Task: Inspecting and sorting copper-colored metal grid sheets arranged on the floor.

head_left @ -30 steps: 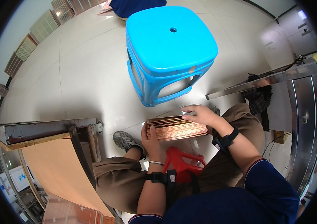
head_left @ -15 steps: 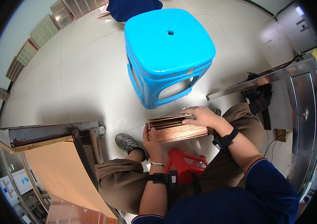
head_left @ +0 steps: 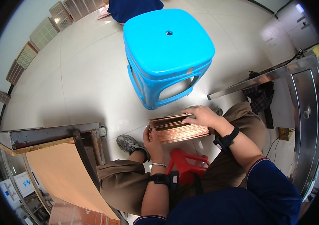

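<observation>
Between my knees I hold a stack of thin copper-coloured sheets [head_left: 182,134], its layered edges turned up toward me. My left hand [head_left: 152,141] grips the stack's left end, thumb on the near side. At the far right corner, my right hand [head_left: 201,117] is closed over the sheets with its fingers along the top edge. Several sheets at the far side stand slightly fanned, with dark gaps between them. The undersides of the stack and some fingertips are hidden.
A blue plastic stool [head_left: 169,45] stands just beyond the stack. Below me is a red stool [head_left: 185,165]. A board-topped metal cart [head_left: 62,168] is at left, a steel cabinet [head_left: 306,101] at right. Patterned panels [head_left: 45,33] lean along the far-left wall. Another person's dark blue clothing [head_left: 135,8] shows beyond.
The fanned sheets at the far side of the stack have shifted slightly, and the gap between them looks a little different. Both hands keep their places on the stack.
</observation>
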Demonstrator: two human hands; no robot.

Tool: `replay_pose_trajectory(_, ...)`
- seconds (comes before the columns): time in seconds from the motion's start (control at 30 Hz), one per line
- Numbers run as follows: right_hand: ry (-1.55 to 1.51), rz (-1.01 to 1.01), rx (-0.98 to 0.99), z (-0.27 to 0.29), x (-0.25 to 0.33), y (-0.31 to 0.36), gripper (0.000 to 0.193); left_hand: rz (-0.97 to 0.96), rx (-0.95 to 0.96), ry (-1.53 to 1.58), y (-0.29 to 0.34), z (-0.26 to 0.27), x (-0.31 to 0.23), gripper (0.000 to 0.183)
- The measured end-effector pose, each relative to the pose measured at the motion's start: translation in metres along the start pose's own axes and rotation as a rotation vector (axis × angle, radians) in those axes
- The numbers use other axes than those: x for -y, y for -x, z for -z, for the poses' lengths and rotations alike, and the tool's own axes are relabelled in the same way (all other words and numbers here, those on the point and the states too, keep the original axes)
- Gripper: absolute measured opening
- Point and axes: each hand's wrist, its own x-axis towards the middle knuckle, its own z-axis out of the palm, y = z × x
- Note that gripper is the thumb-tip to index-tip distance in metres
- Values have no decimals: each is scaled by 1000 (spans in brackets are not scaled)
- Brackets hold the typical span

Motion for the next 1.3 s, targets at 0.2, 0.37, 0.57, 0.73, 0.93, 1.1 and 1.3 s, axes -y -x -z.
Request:
replay_pose_trajectory(0.2, 7, 9, 17, 0, 2, 2, 46, 63, 33, 63, 1, 4, 0, 36)
replay_pose_trajectory(0.37, 30, -68, 0, 0, 7, 1, 42, -24, -17, 31, 8, 0, -3, 37)
replay_pose_trajectory(0.57, 48, 341, -123, 0, 2, 3, 32, 55, 44, 24, 10, 5, 2, 36)
replay_pose_trajectory(0.73, 62, 332, 5, -5, 1, 5, 29, 35, 13, 0, 6, 9, 13, 37)
replay_pose_trajectory(0.93, 6, 249, 50, -6, 3, 6, 31, 11, 0, -27, 4, 9, 18, 39)
replay_pose_trajectory(1.1, 31, 251, 41, -7, 1, 5, 31, -1, 7, -40, 3, 9, 20, 40)
replay_pose_trajectory(1.3, 12, 238, 33, -8, 0, 3, 29, -1, -2, -2, 6, 6, 12, 40)
